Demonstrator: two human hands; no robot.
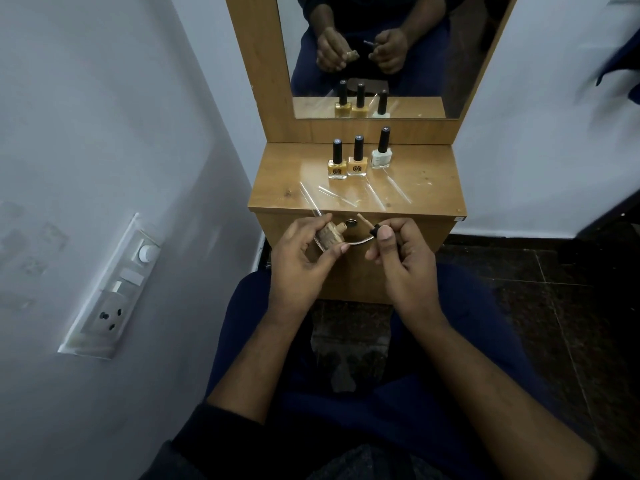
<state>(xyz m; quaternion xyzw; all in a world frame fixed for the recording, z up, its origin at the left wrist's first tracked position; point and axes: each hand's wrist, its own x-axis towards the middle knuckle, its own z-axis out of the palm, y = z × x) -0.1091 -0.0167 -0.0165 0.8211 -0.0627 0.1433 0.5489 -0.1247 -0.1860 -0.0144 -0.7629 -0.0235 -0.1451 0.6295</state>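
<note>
The left hand (pixel 301 258) curls fingers and thumb round a small tan glass nail-polish bottle (pixel 329 237), uncapped and tilted with its neck towards the right hand (pixel 401 261). That hand pinches the black brush cap (pixel 375 231) between thumb and forefinger, its brush angled up and left, just beside the open neck. Both hands hang before a narrow wooden dressing table (pixel 433 178) bearing two yellow-orange bottles (pixel 337 161), a white bottle (pixel 382 148) and a creased clear plastic sheet (pixel 346 199). The left fingers hide much of the held bottle, the bristles are too small to make out, and the mirror (pixel 433 64) cuts the reflection off above the forearms.
</note>
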